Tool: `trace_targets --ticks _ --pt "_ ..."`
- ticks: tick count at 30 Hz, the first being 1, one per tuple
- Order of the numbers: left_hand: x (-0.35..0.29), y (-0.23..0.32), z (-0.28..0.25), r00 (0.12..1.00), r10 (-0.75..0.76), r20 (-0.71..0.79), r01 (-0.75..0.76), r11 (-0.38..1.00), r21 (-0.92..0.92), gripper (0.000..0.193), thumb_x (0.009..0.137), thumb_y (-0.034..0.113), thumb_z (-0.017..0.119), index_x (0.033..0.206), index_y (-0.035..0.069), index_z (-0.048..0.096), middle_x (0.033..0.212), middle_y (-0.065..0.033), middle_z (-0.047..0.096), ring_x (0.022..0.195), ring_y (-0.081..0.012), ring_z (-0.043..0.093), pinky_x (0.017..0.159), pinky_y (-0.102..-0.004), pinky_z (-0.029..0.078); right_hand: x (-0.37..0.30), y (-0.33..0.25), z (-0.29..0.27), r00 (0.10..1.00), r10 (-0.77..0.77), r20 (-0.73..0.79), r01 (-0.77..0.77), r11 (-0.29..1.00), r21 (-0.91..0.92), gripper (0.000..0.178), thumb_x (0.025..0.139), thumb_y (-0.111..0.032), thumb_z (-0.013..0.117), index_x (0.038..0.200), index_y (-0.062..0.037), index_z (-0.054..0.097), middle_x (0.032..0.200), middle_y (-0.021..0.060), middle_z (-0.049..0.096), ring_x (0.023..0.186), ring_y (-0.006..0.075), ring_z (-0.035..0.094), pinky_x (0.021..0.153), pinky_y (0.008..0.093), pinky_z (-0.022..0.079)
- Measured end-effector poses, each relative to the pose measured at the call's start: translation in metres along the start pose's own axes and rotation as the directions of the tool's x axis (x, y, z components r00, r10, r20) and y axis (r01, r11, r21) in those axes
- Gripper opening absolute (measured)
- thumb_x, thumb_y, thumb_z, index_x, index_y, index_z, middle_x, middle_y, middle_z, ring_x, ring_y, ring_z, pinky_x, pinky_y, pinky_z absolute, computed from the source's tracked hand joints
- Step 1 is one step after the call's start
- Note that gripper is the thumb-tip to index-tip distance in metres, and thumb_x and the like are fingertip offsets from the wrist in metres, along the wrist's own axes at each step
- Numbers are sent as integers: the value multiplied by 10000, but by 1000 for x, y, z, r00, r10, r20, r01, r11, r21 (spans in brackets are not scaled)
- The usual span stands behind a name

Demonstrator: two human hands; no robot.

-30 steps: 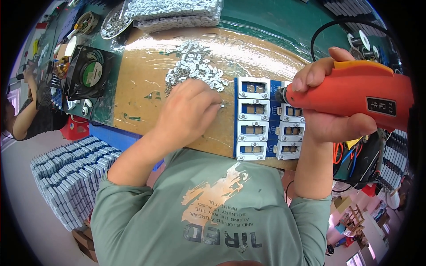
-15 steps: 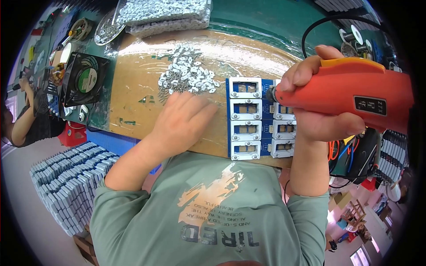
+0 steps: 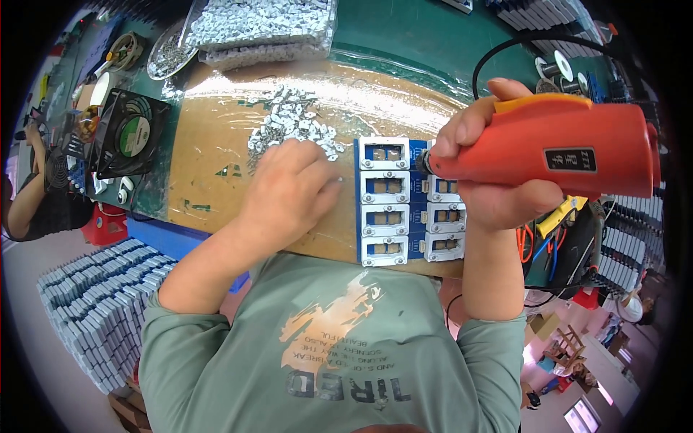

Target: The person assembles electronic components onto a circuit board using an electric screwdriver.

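Observation:
My right hand (image 3: 498, 195) is wrapped round a red electric screwdriver (image 3: 476, 159) with an orange lever on top. Its dark tip sits over the upper right part of a blue circuit board panel (image 3: 417, 216), which carries two columns of white rectangular frames (image 3: 385, 187) with screws at their edges. The tip's exact contact is hidden. At the near edge of a pile of small white clips and screws (image 3: 292, 119), my left hand (image 3: 289, 187) is closed with bent fingers. Whatever lies between its fingertips is out of sight.
A clear bin of white clips (image 3: 263, 25) and a dish of screws (image 3: 172, 56) stand at the back. A black fan (image 3: 131, 133) is on the left. Stacked grey-white parts (image 3: 101, 303) stand lower left. A black cable (image 3: 498, 52) arcs behind the screwdriver. Another person's arm (image 3: 27, 195) shows far left.
The whole view has shifted slightly, so the board and pile appear further left and lower. My left fingers are more curled beside the pile. The right hand still holds the screwdriver over the board.

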State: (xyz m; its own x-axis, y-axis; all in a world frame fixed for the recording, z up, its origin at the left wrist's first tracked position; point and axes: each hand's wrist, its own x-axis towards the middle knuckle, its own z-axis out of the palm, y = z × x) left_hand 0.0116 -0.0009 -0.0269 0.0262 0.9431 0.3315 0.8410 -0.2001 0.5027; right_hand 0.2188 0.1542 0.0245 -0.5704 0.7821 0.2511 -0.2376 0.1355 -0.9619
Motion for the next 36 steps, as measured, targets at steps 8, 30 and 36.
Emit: trace_targets --ticks 8,30,36 --pt "63 6 25 986 100 -131 -105 994 -32 209 759 80 772 945 57 681 918 -94 636 879 -316 630 793 -434 496 37 7 -5 901 -381 208 247 844 476 1260 666 -993 577 1413 17 496 956 121 637 795 260 665 712 380 577" --pt "65 9 38 998 -30 -56 31 999 19 149 786 192 728 820 69 651 836 -83 643 861 -297 626 795 -444 467 34 -5 41 998 -47 50 25 929 369 986 693 -595 924 1313 55 516 1103 120 630 831 175 655 678 308 556" --pt "64 7 42 996 -60 -61 60 998 -6 160 779 182 735 832 57 650 846 -93 651 876 -305 632 801 -447 478 37 -5 46 1000 -7 3 6 1000 22 1129 627 -949 686 1251 -16 567 862 86 647 720 211 656 624 320 549"
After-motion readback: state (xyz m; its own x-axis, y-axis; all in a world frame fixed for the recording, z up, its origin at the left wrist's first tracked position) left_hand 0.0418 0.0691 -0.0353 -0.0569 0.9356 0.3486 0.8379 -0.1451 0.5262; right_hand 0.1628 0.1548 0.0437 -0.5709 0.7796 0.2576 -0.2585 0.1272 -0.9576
